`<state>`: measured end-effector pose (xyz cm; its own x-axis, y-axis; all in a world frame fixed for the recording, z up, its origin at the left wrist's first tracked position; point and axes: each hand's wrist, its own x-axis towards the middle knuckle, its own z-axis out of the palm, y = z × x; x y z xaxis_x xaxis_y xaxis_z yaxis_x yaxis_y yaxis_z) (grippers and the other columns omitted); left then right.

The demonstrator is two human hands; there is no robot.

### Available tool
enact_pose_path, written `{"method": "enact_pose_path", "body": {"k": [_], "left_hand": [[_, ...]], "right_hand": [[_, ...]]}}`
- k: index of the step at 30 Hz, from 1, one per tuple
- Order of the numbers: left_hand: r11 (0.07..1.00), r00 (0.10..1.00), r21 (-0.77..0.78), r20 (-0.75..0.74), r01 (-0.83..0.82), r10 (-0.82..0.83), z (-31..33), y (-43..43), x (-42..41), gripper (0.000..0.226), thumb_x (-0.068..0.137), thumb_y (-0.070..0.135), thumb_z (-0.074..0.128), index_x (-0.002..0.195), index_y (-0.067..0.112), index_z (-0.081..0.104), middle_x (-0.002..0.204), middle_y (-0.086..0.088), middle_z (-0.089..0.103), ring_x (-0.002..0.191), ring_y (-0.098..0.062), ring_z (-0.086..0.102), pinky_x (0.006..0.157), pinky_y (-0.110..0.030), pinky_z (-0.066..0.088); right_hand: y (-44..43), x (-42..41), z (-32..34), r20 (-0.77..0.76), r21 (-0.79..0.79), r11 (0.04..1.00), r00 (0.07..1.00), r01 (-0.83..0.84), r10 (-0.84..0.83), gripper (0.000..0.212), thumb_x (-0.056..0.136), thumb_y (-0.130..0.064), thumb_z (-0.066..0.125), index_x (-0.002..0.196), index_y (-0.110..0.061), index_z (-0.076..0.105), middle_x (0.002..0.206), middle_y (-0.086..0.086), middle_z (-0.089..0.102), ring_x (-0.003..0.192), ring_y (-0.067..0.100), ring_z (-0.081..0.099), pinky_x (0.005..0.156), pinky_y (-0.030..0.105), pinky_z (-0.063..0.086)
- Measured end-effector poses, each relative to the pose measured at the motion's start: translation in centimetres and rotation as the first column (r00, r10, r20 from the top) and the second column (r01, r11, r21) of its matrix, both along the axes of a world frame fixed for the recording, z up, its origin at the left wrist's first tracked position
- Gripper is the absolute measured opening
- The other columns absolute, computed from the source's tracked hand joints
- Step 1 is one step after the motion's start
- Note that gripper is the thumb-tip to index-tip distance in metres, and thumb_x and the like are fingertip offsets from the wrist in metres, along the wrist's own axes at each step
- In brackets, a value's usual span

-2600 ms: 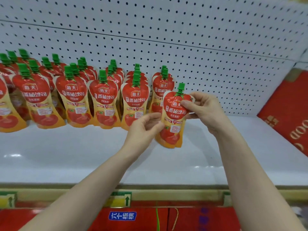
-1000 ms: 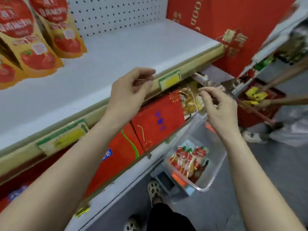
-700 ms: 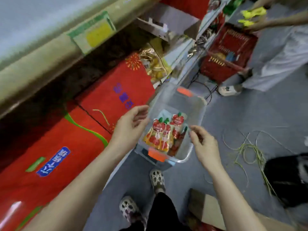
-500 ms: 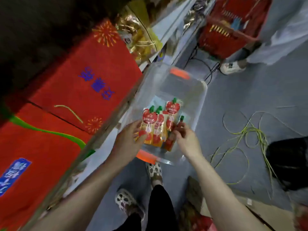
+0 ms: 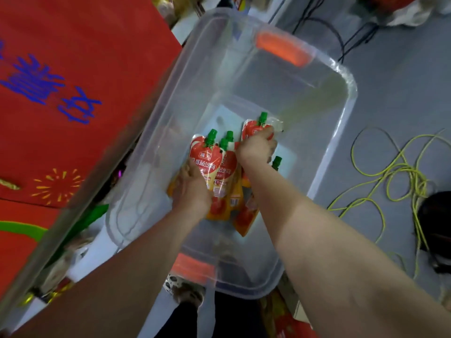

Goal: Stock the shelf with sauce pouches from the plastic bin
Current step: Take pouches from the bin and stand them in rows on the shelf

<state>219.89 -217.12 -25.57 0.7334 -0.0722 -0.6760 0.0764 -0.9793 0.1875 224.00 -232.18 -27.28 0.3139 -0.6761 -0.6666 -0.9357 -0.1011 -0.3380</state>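
Sauce pouches lie heaped under both hands in the clear plastic bin: soft glossy film, probably slippery and squashy, stiff only at the green caps, so best held by the neck. Left hand grips one pouch's side; right hand curls over another's top

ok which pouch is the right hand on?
The farthest pouch, green cap poking out beyond the right hand. The other pouches sit nearer, bunched by the left hand.

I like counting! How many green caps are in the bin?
5 green caps: three by the left hand, one above the right hand, one beside that wrist. More may hide underneath.
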Motion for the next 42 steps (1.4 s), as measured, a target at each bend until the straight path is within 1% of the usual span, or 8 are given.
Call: {"method": "enact_pose_path", "body": {"k": [4, 8, 13, 18, 23, 31, 36, 42], "left_hand": [[0.996, 0.98, 0.093, 0.195, 0.017, -0.035, -0.9, 0.0, 0.1, 0.091, 0.083, 0.017, 0.071, 0.151, 0.012, 0.01, 0.133, -0.018, 0.044, 0.119, -0.036, 0.049, 0.094, -0.046, 0.048], [0.997, 0.986, 0.06, 0.16, -0.047, 0.037, 0.3, -0.2, 0.8, 0.104, 0.073, 0.022, 0.082, 0.15, 0.011, 0.014, 0.135, -0.017, 0.04, 0.121, -0.036, 0.048, 0.091, -0.045, 0.048], [0.982, 0.988, -0.147, 0.08, -0.117, 0.13, 1.5, 0.8, 1.5, 0.087, 0.066, 0.033, 0.085, 0.138, 0.022, 0.038, 0.127, -0.007, 0.056, 0.113, -0.032, 0.058, 0.09, -0.043, 0.048], [0.775, 0.873, -0.401, -0.221, -0.488, 0.435, 2.9, 1.3, 0.8, 0.092, 0.038, 0.045, 0.084, 0.123, 0.036, 0.05, 0.111, 0.005, 0.068, 0.102, -0.023, 0.066, 0.091, -0.048, 0.053], [0.485, 0.762, -0.593, -0.429, -0.642, 0.484, 10.0, 1.3, -0.9, 0.04, 0.081, 0.011, 0.075, 0.117, 0.013, 0.059, 0.106, -0.005, 0.071, 0.096, -0.021, 0.068, 0.09, -0.041, 0.053], [0.338, 0.794, -0.757, -0.37, -0.559, 0.483, 24.5, 8.8, -4.8, 0.035, 0.088, 0.042, 0.061, 0.118, 0.022, 0.063, 0.112, 0.0, 0.072, 0.102, -0.019, 0.069, 0.092, -0.045, 0.054], [0.252, 0.767, -0.83, -0.286, -0.498, 0.574, 33.2, 14.7, -8.0, 0.01, 0.093, 0.014, 0.06, 0.102, 0.013, 0.064, 0.09, -0.002, 0.071, 0.069, -0.003, 0.068, 0.058, -0.017, 0.051], [0.071, 0.693, -0.925, -0.228, -0.374, 0.684, 42.3, 21.1, -11.0, 0.016, 0.089, 0.009, 0.064, 0.105, 0.004, 0.066, 0.089, -0.008, 0.074, 0.074, -0.014, 0.071, 0.063, -0.026, 0.055]], "right_hand": [[-0.6, 0.1, -0.2, 0.094, -0.011, 0.996, 0.991, 0.092, -0.091, 0.079, 0.085, -0.019, 0.07, 0.148, -0.01, 0.024, 0.136, 0.018, 0.049, 0.121, 0.038, 0.053, 0.098, 0.046, 0.046], [-1.3, 0.0, 1.0, 0.148, 0.069, 0.996, 0.987, 0.057, -0.067, 0.043, 0.084, -0.022, 0.074, 0.119, -0.013, 0.053, 0.116, 0.008, 0.064, 0.106, 0.029, 0.062, 0.077, 0.03, 0.042], [-0.8, -0.8, 3.4, 0.357, 0.056, 0.995, 0.929, 0.086, -0.1, 0.032, 0.089, -0.029, 0.069, 0.113, -0.014, 0.055, 0.11, 0.007, 0.068, 0.101, 0.029, 0.064, 0.079, 0.032, 0.045], [-0.7, -3.1, 7.5, 0.572, -0.047, 0.997, 0.82, 0.062, -0.024, 0.027, 0.089, -0.024, 0.066, 0.115, -0.019, 0.057, 0.097, -0.009, 0.064, 0.09, 0.016, 0.059, 0.075, 0.025, 0.038], [-0.8, -5.5, 13.5, 0.646, 0.014, 0.997, 0.76, 0.077, -0.068, 0.027, 0.083, -0.028, 0.071, 0.104, -0.032, 0.055, 0.089, -0.01, 0.067, 0.087, 0.02, 0.066, 0.087, 0.043, 0.054], [5.2, -9.9, 27.2, 0.72, 0.093, 0.988, 0.694, -0.125, 0.02, 0.016, 0.084, -0.03, 0.074, 0.086, -0.039, 0.06, 0.095, -0.002, 0.07, 0.088, 0.017, 0.068, 0.088, 0.047, 0.056], [11.1, -12.1, 35.2, 0.816, 0.164, 0.942, 0.577, -0.293, 0.037, 0.012, 0.085, -0.026, 0.075, 0.089, -0.031, 0.064, 0.092, -0.005, 0.072, 0.086, 0.013, 0.07, 0.083, 0.041, 0.058], [18.0, -12.4, 43.9, 0.914, 0.224, 0.83, 0.406, -0.511, 0.003, 0.015, 0.089, -0.01, 0.07, 0.1, -0.016, 0.064, 0.093, 0.001, 0.073, 0.083, 0.011, 0.07, 0.074, 0.028, 0.057]]}}
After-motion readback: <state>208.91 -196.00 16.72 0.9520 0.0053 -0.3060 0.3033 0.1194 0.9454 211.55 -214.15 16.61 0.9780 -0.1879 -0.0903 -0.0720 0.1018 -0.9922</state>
